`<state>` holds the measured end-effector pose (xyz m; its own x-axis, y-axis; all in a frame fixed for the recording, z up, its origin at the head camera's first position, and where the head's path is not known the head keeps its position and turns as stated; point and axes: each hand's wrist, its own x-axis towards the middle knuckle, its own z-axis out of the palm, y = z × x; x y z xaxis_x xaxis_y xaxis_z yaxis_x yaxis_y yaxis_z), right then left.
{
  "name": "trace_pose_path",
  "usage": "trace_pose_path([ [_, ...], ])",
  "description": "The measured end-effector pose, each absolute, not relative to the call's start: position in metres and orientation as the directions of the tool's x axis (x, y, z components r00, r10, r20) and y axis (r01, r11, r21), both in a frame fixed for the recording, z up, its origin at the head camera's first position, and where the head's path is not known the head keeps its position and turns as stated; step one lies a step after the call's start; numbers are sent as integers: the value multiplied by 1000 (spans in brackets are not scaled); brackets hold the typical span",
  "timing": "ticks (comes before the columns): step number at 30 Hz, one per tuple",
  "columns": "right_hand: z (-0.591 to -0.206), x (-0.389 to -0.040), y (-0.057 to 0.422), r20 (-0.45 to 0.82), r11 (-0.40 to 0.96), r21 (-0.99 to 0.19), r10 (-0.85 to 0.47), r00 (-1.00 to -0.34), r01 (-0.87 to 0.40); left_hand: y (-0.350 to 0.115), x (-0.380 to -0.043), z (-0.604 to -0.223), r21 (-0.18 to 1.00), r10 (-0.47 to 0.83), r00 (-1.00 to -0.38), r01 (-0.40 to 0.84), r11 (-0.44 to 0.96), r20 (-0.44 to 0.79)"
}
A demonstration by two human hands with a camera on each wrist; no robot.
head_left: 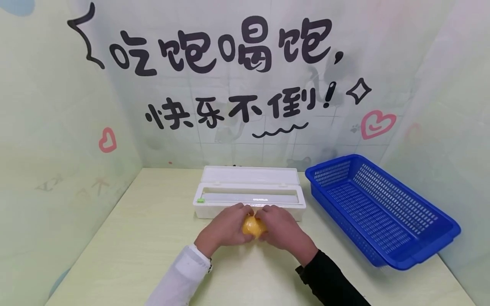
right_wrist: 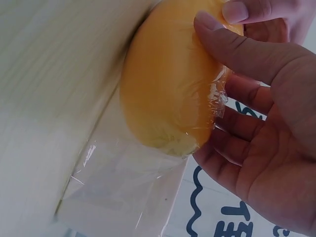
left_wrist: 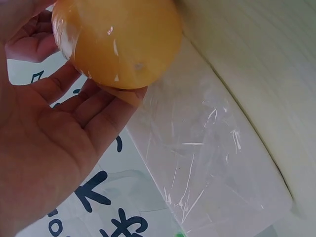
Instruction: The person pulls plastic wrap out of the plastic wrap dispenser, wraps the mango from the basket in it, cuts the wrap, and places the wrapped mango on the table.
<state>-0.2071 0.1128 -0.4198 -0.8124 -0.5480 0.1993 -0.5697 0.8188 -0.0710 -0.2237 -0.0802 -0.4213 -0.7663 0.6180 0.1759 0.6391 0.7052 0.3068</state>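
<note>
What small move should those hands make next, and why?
Perhaps the right hand should smooth the crinkled film against the yellow fruit, since the film bunches along one side while the left hand helps hold the fruit.

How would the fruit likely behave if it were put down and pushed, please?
The fruit would probably roll or rock, given its rounded sides. It may feel slippery where the clear film lies smooth and glossy, though less so at the crinkles. It seems fairly firm, as the thumb of the right hand makes no visible dent.
</note>
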Motion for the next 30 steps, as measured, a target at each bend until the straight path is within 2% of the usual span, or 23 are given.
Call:
trace_pose_path([
  [6, -420, -211, 118, 174, 809, -132, -550, -817, -572, -74, -221, -425, 316, 591, -788, 613, 724, 175],
  [13, -423, -216, 124, 144, 804, -203, -540, -830, -558, -64, -214, -425, 130, 553, -821, 569, 812, 142],
  [19, -423, -217, 127, 132, 785, -251, -551, -824, -566, -54, -209, -426, 50, 504, -853, 514, 856, 135],
  [24, -422, -217, 130, 126, 761, -299, -566, -815, -575, -52, -207, -428, -34, 508, -842, 511, 859, 181],
  [30, -422, -219, 133, 127, 733, -336, -587, -800, -591, -53, -208, -428, -135, 546, -797, 530, 837, 258],
])
